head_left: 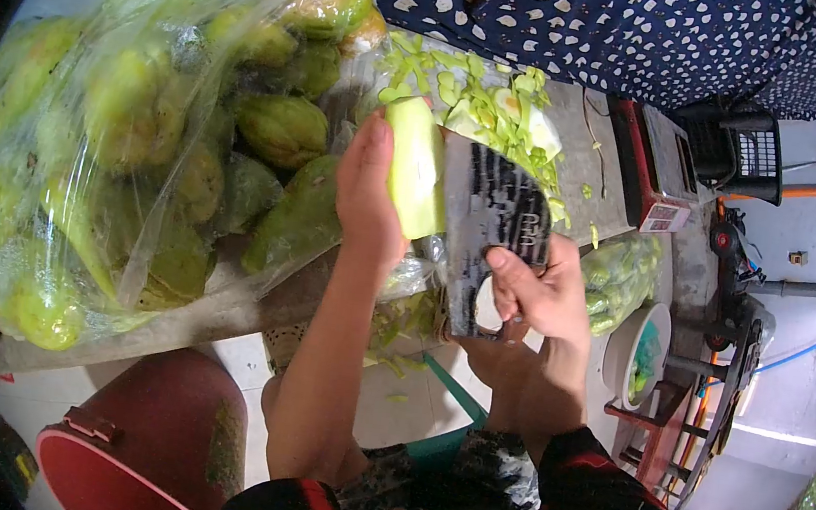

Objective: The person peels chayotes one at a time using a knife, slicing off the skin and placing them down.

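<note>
My left hand [371, 195] is closed around a peeled, pale green papaya [412, 165], held upright above the counter's near edge. My right hand [545, 289] grips a broad flat blade-like tool [478, 218] by its lower part, thumb across its face. The tool is black with worn silvery patches and some lettering. Its left edge is against or very close to the papaya; I cannot tell which. Green peel strips [467, 86] lie in a heap behind the hands, with pale pieces among them.
A large clear plastic bag of unpeeled green papayas [281, 130] fills the counter's left. To the right are a red scale [645, 161], a bag of green produce [622, 279] and a white bucket [636, 352]. A red bin [147, 427] stands below, and dotted dark cloth [595, 25] hangs behind.
</note>
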A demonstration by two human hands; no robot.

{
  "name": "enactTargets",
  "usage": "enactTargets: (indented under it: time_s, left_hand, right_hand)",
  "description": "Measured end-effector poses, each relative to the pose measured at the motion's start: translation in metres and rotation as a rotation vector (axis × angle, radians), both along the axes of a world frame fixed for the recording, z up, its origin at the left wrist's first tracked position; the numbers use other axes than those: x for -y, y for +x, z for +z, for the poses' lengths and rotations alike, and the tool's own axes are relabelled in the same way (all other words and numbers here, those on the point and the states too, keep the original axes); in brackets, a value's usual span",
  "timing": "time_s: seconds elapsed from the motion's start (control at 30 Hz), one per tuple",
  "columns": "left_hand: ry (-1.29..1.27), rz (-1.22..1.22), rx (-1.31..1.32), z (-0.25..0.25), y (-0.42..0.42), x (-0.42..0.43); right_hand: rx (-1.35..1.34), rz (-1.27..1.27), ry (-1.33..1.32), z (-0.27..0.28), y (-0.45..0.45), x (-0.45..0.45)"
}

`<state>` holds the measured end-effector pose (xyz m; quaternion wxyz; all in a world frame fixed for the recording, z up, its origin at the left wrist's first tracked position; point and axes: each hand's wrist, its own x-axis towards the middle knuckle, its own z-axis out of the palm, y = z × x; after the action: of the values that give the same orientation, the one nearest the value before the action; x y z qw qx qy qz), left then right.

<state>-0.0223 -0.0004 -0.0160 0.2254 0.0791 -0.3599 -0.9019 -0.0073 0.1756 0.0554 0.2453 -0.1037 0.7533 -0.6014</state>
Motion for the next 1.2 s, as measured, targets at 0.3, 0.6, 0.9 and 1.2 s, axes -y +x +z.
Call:
enactTargets:
  time_s: [0.3,0.6,0.9,1.2]
  left_hand:
    - [0.278,-0.278,-0.049,-0.002,0.004,0.01]
    - [0.23,-0.43,-0.041,-0.011,0.004,0.0]
    - [0.151,-0.425,-0.099,-0.012,0.007,0.001]
    - [0.121,-0.414,-0.073,-0.004,0.007,-0.007]
  right_hand:
    - [0.15,0.039,-0.077,-0.011,-0.017,-0.018]
    - [0.185,0.112,-0.166,-0.021,-0.019,-0.015]
    - [0.17,0.105,-0.242,-0.027,-0.018,-0.013]
    - [0.13,0.07,-0.248,-0.023,-0.019,-0.013]
